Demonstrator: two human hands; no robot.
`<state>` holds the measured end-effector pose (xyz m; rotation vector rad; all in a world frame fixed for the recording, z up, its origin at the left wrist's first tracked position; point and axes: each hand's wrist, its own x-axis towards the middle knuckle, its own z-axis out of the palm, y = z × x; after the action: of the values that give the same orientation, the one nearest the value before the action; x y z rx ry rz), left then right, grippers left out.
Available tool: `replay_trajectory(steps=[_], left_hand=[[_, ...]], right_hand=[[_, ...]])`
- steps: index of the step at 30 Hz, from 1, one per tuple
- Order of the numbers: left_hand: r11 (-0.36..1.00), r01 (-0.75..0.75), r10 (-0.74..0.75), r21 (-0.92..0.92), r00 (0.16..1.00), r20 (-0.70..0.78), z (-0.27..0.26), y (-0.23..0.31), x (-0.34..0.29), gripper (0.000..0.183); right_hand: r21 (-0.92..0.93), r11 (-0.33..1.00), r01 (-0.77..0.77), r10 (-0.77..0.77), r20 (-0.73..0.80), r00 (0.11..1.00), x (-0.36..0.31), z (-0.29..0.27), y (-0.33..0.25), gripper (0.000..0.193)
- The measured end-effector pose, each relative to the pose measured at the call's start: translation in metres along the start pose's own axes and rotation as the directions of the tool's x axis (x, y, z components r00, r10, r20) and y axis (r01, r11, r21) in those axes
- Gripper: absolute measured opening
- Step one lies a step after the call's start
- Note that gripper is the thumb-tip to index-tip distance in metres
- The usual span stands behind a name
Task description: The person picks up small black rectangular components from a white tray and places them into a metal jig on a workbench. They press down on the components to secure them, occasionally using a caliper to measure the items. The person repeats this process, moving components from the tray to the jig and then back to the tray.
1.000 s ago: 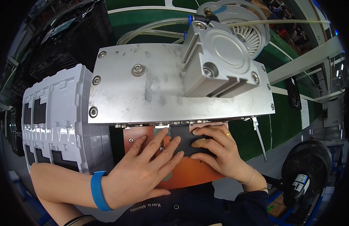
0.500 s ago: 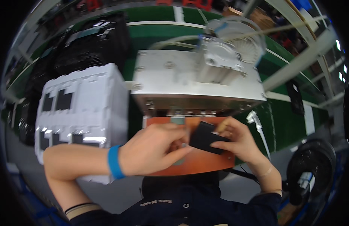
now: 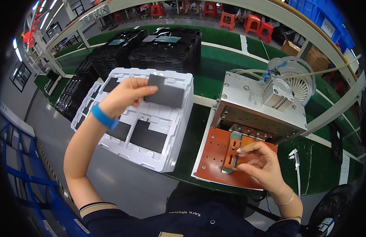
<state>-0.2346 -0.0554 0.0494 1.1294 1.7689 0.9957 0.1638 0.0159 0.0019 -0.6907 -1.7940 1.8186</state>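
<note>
My left hand [image 3: 131,91] pinches a black notched flat sheet [image 3: 166,94] by its left edge, over the far right part of a white moulded tray [image 3: 175,148]. Similar black sheets [image 3: 148,138] lie in several of the tray's recesses. On the right, my right hand [image 3: 262,162] is at an orange slotted block [image 3: 231,153] on an orange base plate [image 3: 210,158]. Thumb and forefinger are apart at the block's right side, with no held thing visible; whether they touch it I cannot tell. Behind the plate stands a silver metal press [image 3: 250,94] with a cylinder on top.
Stacks of black trays [image 3: 167,49] stand behind the white one. A white caliper-like tool [image 3: 294,158] and a dark handheld device [image 3: 336,142] lie right of the press. A black fan [image 3: 329,209] is at the lower right. A frame post [image 3: 333,106] slants past the press.
The black sheet has passed from my right hand to my left, which has moved left from the orange plate to the white tray. My right hand stays by the plate; the view has swung left.
</note>
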Motion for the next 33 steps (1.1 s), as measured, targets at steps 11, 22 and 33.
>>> replay_trajectory(steps=[11, 22, 33], left_hand=[[0.601, -0.218, 0.595, 0.769, 0.764, -0.249, -0.016, -0.033, -0.034, 0.019], [0.423, -0.335, 0.632, 0.842, 0.775, -0.008, -0.008, -0.074, -0.081, 0.014], [0.191, -0.377, 0.778, 0.906, 0.621, 0.094, -0.013, -0.071, -0.063, 0.021]], right_hand=[[-0.531, 0.650, 0.543, -0.429, 0.333, 0.840, 0.095, 0.062, -0.030, 0.023], [-0.908, 0.213, 0.359, -0.278, 0.296, 0.914, 0.267, 0.200, 0.004, 0.055], [-0.768, 0.637, 0.069, -0.174, -0.055, 0.983, 0.286, 0.223, -0.008, 0.038]])
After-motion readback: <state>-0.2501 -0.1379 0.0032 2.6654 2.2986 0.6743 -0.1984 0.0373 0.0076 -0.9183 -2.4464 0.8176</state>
